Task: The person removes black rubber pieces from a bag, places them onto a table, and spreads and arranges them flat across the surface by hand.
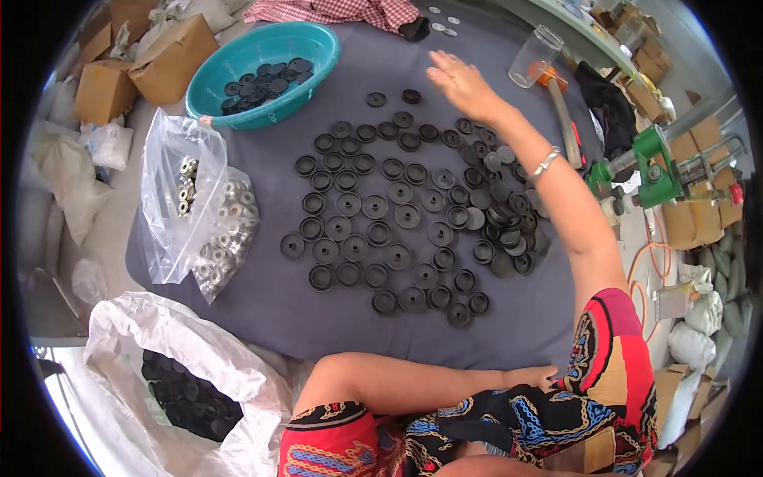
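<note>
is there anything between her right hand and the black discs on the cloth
Nothing visible. The right hand hovers open above the grey cloth, at the far edge of the spread black discs. The hammer and glass jar lie off to its right.

A small assembly workshop, probably home-based: dozens of black round caps (405, 219) lie spread over a grey cloth (509, 318) on the floor. Left of the cloth sit clear bags of metal fittings (211, 215) and cardboard boxes (171, 60); on its far corner, a teal basin (318, 36); right of it, a green hand press (656, 167) and hammer (560, 107).
</note>
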Motion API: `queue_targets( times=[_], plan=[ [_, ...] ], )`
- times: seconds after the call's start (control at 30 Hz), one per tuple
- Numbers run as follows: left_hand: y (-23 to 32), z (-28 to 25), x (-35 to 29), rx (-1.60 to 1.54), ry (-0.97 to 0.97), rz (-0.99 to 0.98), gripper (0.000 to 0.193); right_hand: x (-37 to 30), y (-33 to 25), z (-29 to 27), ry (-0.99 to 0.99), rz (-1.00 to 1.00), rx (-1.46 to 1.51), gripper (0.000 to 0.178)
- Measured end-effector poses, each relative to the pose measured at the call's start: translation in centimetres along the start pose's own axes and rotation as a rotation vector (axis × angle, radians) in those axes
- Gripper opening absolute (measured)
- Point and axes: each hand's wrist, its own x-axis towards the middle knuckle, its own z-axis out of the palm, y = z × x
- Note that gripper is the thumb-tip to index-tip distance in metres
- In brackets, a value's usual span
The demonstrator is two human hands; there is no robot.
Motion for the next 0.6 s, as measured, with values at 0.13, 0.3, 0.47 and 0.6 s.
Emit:
queue_targets(
  times=[0.13,0.3,0.47,0.6],
  plan=[
    [10.9,-1.1,-2.2,-0.16,-0.018,-0.419,0.028,-4.6,2.7,0.1,-0.151,0.15,-0.097,0.074],
    [5.0,-0.8,-1.4,-0.035,0.003,-0.183,0.031,-4.5,2.0,2.7,-0.289,0.183,-0.13,0.077],
    [7.9,-0.5,-1.4,-0.055,-0.041,-0.436,0.042,-1.8,1.7,2.7,-0.243,0.11,0.013,0.077],
    [7.8,-0.4,-2.0,-0.444,-0.049,-0.4,0.036,-4.5,1.9,-0.5,0.036,-0.02,-0.043,0.057]
  ],
)
